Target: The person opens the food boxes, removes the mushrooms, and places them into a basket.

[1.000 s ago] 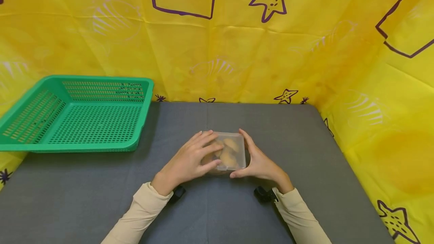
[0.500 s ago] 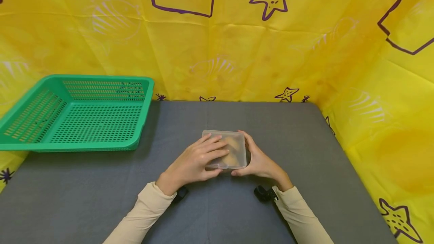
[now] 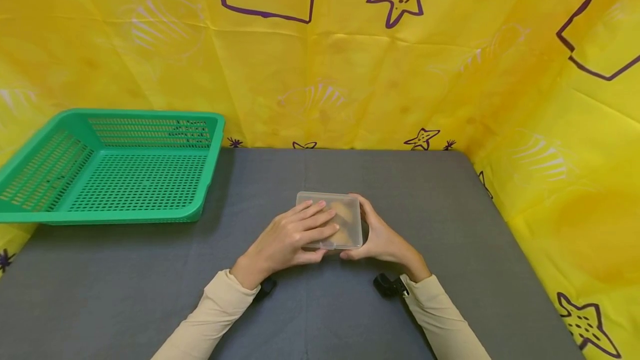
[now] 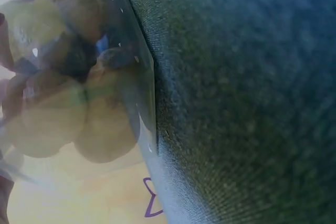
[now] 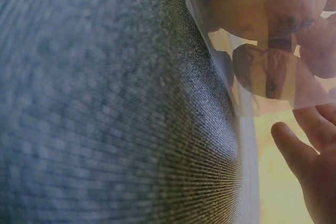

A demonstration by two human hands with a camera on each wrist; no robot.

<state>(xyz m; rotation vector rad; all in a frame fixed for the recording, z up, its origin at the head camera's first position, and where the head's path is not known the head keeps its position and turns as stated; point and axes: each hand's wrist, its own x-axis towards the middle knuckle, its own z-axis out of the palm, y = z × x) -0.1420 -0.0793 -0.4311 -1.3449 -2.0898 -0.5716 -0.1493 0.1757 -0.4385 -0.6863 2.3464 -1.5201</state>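
Note:
A clear plastic box (image 3: 352,213) with a frosted lid stands on the grey tabletop in front of me. Several rounded brown pieces (image 4: 52,111) show through its wall; their kind is unclear. My left hand (image 3: 292,238) rests on the lid with straight fingers, covering its left part, and the thumb lies by the front edge. On the right side my right hand (image 3: 382,240) grips the box, thumb at the front corner and fingers toward the back corner. From the right wrist view, more brown pieces (image 5: 268,72) appear inside, and that hand's far fingers are partly hidden.
A green perforated plastic basket (image 3: 145,182) stands at the back left. The grey cloth-covered table (image 3: 425,193) meets a yellow patterned cloth wall (image 3: 350,71) at the back and right. Small black cameras (image 3: 387,286) sit on both wrists.
My left hand has slid slightly right across the lid. Its fingers lie closer together, and the lid's far left corner shows. The right hand has kept its grip, almost still.

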